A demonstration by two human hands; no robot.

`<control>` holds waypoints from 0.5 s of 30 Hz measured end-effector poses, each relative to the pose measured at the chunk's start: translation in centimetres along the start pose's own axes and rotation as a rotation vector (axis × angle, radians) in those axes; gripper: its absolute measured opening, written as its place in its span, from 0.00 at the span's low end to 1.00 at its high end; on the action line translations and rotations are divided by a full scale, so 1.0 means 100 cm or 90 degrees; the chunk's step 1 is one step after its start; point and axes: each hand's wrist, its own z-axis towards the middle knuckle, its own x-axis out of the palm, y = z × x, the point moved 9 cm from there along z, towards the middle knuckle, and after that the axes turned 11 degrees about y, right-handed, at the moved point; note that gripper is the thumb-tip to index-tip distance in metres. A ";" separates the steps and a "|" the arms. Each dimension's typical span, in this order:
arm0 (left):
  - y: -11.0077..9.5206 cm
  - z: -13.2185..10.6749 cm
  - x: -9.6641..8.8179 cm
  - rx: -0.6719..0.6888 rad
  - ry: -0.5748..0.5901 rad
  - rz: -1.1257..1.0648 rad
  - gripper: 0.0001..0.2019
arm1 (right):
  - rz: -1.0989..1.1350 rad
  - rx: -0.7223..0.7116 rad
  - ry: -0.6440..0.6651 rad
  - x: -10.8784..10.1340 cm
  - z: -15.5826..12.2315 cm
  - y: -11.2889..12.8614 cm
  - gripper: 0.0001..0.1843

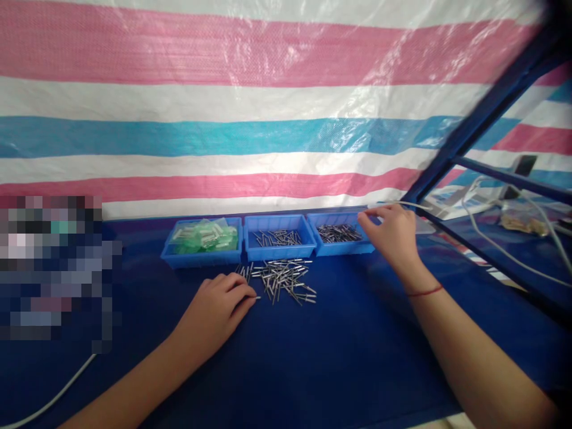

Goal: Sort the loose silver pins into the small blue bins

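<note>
My left hand (223, 304) rests low over the blue table, thumb and forefinger pinched on a thin metal rivet (258, 298) whose tip pokes out. Just beyond its fingers lies a loose pile of silvery blind rivets (283, 277). My right hand (395, 235) is raised at the right end of the right blue bin (344, 247), its thumb and forefinger tips together. Whatever those tips may hold is too small to make out. Dark metal rivets (337, 232) fill part of that bin. The middle blue bin (279, 251) contains more silvery rivets (277, 238).
A left blue bin (203, 260) holds small green and clear plastic packets (205, 235). Behind the bins hangs a striped plastic sheet (268, 137). A dark blue metal frame (473, 113) slants up at the right, with white cables (496, 244) near it. The far left is blurred out.
</note>
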 end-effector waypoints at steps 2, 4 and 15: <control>-0.003 0.000 -0.003 0.003 -0.012 0.003 0.08 | 0.023 -0.002 -0.008 -0.002 -0.001 0.003 0.12; -0.005 0.000 -0.006 0.005 -0.030 -0.022 0.08 | 0.074 -0.029 -0.006 -0.007 -0.005 0.020 0.11; -0.009 -0.004 -0.018 0.009 -0.115 -0.274 0.06 | 0.484 -0.396 0.398 0.007 -0.108 0.185 0.08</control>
